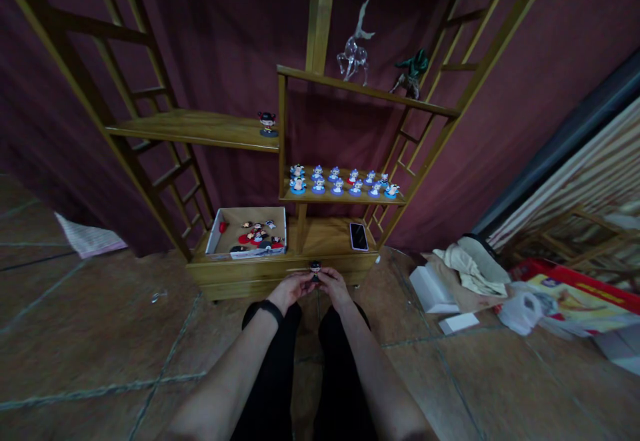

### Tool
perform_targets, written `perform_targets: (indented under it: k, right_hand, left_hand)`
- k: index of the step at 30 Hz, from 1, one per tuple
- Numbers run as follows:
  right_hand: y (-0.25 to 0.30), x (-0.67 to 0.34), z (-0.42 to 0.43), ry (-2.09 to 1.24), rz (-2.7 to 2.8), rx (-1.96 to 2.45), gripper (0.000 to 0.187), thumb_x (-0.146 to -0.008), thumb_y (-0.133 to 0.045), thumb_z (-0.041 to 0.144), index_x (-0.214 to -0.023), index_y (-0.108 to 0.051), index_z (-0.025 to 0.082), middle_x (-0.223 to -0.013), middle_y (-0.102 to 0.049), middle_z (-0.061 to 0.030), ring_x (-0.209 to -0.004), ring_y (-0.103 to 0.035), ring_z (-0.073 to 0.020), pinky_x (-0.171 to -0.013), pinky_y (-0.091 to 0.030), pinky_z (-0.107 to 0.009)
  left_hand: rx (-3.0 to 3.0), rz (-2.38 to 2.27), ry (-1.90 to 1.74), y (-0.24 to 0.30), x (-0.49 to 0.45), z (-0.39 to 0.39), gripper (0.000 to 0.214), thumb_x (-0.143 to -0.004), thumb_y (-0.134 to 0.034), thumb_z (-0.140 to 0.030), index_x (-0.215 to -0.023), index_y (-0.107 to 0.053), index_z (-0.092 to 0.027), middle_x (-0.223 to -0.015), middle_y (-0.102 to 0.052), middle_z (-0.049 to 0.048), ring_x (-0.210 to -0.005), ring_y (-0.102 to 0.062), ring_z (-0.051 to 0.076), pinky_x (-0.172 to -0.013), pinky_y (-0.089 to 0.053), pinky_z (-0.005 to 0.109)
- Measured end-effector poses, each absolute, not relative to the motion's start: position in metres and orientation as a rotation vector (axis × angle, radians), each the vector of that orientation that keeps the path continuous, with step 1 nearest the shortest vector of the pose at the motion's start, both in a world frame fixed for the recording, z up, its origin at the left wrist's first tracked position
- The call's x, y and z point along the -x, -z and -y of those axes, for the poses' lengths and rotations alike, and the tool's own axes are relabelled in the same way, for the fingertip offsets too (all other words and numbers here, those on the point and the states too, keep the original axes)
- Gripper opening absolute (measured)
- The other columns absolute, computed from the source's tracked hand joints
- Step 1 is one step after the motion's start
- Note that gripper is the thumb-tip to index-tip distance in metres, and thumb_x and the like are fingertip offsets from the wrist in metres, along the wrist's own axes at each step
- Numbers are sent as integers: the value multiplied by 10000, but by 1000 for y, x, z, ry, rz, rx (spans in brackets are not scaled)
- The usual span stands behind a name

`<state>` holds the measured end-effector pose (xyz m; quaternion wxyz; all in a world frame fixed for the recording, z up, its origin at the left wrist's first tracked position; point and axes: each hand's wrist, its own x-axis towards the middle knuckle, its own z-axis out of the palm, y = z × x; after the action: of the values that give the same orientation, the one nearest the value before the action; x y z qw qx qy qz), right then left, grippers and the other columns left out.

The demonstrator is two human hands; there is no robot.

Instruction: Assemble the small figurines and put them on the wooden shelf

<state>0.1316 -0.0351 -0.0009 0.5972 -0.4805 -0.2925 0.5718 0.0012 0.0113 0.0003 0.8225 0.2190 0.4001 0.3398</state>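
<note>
Between my two hands is a small black-haired figurine (315, 269), held upright in front of the shelf's lower drawers. My left hand (296, 287), with a dark band on the wrist, is closed on its left side. The fingers of my right hand (333, 283) pinch it from the other side. Behind and to the left, an open cardboard box (216, 239) holds several red and black figurines (257, 234). A similar figurine with two hair buns (268, 124) stands at the right end of the left shelf (190, 125).
Several small purple and blue figurines (337, 186) stand in two rows on the middle shelf. A phone (359, 237) lies on the lower board. Above are a clear glass horse (355, 54) and a dark green figure (414, 73). White boxes (434, 289) and a plastic bag (520, 309) sit on the floor at right.
</note>
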Motion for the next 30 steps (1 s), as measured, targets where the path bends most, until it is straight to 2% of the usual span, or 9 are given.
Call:
perform_targets:
  k: [18,23,30]
  right_hand:
    - [-3,-139,34,-1432,626,1145,296,-489,-764,316,-699,-627,160,-749,-685,-43,-700,-632,-172,-692,-507,-350]
    - [-3,-137,34,-1422,614,1167,283,-506,-748,332,-707,-621,178,-732,-675,-18,-659,-618,-153,-656,-513,-337]
    - [-1,-137,33,-1440,619,1142,275,-530,-733,336,-735,-614,196,-773,-677,-14,-709,-623,-161,-648,-516,-328]
  left_hand:
    - [-501,-949,-723,6,-8,-16,96,-639,-685,-11,-678,-631,-81,-619,-647,48,-509,-603,95,-524,-510,178]
    - [-472,-931,-742,3,-9,-15,86,-674,-648,5,-688,-628,-77,-642,-654,62,-536,-613,105,-533,-515,187]
    - [-439,-903,-723,-6,-3,-11,50,-714,-655,-91,-748,-619,-88,-663,-655,72,-550,-622,120,-549,-527,209]
